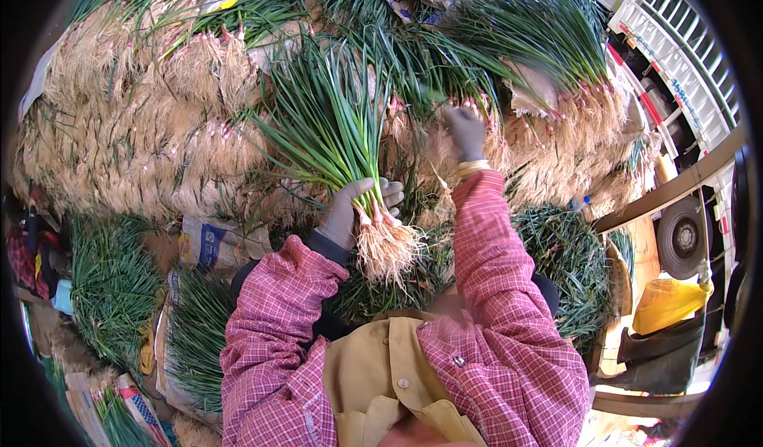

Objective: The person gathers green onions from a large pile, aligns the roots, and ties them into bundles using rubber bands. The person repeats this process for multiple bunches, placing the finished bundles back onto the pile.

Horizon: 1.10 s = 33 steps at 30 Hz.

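Note:
My left hand (357, 211), in a grey glove, is closed round the stems of a bunch of green onions (351, 143). The long green leaves fan away from me, and the pinkish bulbs and pale roots hang towards my lap. My right hand (467, 131), also gloved, is at the right, over the near side of the heap, with its fingers curled. It is blurred, and whether it holds anything is not plain; a few loose leaves show just beyond it. A large heap of green onions (149, 161) lies roots outward before me.
Loose green leaves (566, 268) lie piled at my right, near a plastic bottle (578, 202). More onion bunches (199, 334) and a printed woven sack (223, 241) are at my left. A yellow bag (667, 304) hangs by a truck wheel (684, 237). Another person (33, 262) is at the far left.

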Tool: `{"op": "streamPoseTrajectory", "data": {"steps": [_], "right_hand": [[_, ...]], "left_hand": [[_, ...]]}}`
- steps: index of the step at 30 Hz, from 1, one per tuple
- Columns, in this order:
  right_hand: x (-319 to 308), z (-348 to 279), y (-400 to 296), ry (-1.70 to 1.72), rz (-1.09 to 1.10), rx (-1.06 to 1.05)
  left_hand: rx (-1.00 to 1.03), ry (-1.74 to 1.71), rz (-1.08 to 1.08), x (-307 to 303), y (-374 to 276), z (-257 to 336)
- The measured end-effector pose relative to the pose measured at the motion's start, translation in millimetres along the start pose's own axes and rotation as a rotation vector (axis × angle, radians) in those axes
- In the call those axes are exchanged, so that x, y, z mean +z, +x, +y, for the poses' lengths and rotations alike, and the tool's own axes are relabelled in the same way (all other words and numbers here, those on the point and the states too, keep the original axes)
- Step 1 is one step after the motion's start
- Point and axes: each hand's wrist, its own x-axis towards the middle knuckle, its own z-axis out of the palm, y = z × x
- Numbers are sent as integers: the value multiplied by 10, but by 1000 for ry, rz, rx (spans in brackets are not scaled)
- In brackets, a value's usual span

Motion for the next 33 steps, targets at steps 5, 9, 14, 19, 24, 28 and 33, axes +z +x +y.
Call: {"op": "streamPoseTrajectory", "data": {"steps": [5, 9, 14, 19, 24, 28, 33], "right_hand": [[-387, -445, -351, 402, -60, -69], [-163, -129, -1127, 190, -326, 99], [164, 115, -1689, 335, -493, 56], [291, -34, -1609, 400, -569, 234], [256, -113, -1458, 175, -525, 84], [156, 303, -1392, -774, -495, -218], [-110, 142, -1403, -498, -849, 135]], "left_hand": [[22, 8, 19, 54, -117, 45], [56, 66, 63, 205, -164, -34], [-131, 124, 16, -98, -70, -156], [-94, 144, -44, -11, -130, -60], [-132, 178, 30, -108, -111, -66], [-18, 121, 12, 38, -257, 259], [8, -31, 28, 30, -331, 359]]}}
